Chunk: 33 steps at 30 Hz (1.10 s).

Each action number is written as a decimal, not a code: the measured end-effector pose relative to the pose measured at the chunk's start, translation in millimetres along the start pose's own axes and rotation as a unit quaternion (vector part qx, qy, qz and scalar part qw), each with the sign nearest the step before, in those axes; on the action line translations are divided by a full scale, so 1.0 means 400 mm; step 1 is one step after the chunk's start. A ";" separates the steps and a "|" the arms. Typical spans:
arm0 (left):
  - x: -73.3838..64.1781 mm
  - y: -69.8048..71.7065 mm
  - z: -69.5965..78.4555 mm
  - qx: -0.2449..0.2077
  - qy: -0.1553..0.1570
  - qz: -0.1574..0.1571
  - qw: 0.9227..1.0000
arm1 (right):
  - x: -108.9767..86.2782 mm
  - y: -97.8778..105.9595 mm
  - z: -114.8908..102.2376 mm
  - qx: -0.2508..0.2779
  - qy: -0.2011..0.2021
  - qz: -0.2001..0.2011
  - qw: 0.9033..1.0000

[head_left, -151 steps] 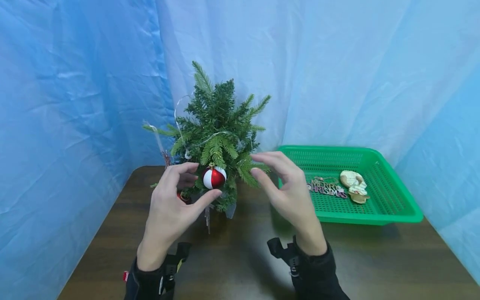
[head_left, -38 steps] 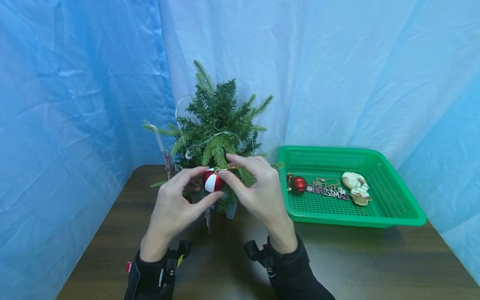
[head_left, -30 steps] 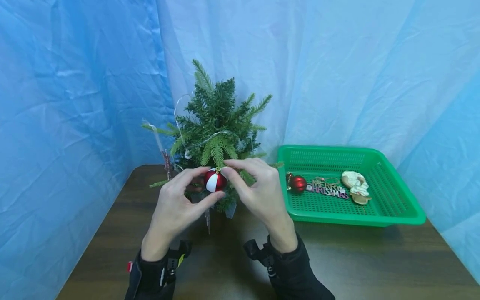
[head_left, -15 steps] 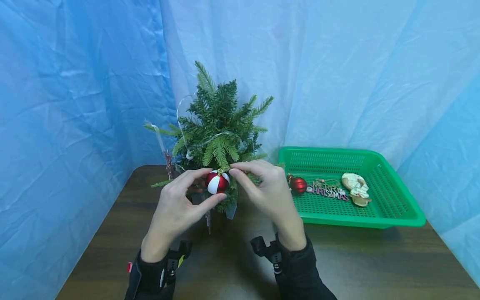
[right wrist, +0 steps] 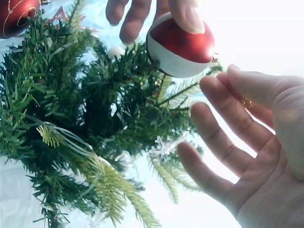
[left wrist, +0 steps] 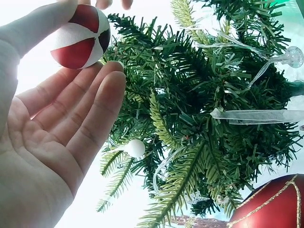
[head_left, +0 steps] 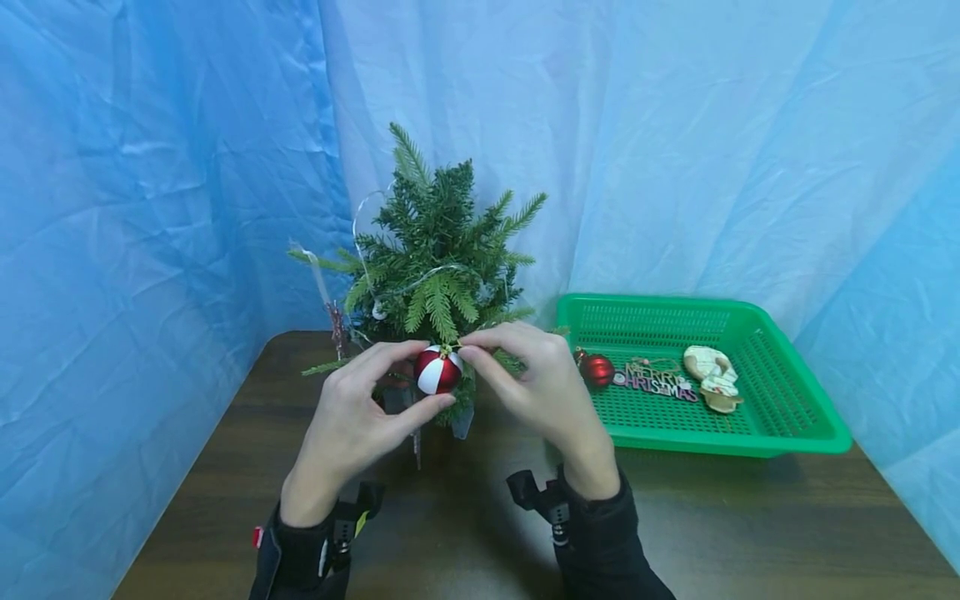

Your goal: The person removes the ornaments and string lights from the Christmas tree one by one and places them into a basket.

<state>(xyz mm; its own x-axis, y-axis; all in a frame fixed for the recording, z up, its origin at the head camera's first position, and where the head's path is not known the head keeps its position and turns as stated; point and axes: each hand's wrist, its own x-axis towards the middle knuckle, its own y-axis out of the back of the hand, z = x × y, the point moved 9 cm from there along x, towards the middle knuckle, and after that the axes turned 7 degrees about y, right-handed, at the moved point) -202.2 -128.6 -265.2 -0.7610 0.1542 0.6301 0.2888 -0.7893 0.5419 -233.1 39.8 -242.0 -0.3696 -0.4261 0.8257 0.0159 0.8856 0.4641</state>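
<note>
A red-and-white Christmas bauble point(head_left: 438, 371) is in front of the small artificial Christmas tree point(head_left: 442, 242). My left hand point(head_left: 356, 421) holds it between thumb and fingertips; in the left wrist view the other fingers of that hand point(left wrist: 61, 137) stretch out below the bauble point(left wrist: 81, 38). At the bauble's gold cap, my right hand point(head_left: 543, 387) pinches the thin gold hanging cord with thumb and index finger. The right wrist view shows this hand's other fingers point(right wrist: 223, 137) spread loosely, with a bit of gold cord point(right wrist: 246, 101) among them.
To the right stands a green basket point(head_left: 705, 437) holding a red bauble point(head_left: 597, 370), a "Merry Christmas" sign point(head_left: 656, 381) and pale ornaments point(head_left: 708, 364). Light-string wire point(head_left: 442, 268) loops over the tree. A red bauble with gold lines point(left wrist: 270, 204) hangs on it. Blue curtains surround the table.
Five seconds ago my right hand was apart from the bauble; it has since come to its cap. Over the last second, bauble and right hand shifted slightly right and down.
</note>
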 end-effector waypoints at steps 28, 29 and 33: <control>-0.005 -0.012 0.009 -0.019 -0.007 -0.018 1.000 | -0.007 0.018 0.009 0.023 0.004 -0.004 1.000; -0.005 -0.013 0.011 -0.020 -0.007 -0.020 1.000 | -0.008 0.019 0.010 0.025 0.003 -0.003 1.000; -0.006 -0.018 0.018 -0.016 -0.013 -0.022 1.000 | -0.009 0.022 0.012 0.036 0.000 0.005 0.999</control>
<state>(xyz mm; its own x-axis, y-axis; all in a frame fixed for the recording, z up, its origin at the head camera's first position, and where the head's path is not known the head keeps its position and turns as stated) -198.3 -119.2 -266.6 -0.7575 0.2030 0.6205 0.2372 -0.7999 0.5513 -236.2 50.0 -242.3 -0.3703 -0.4169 0.8301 -0.0467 0.9008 0.4316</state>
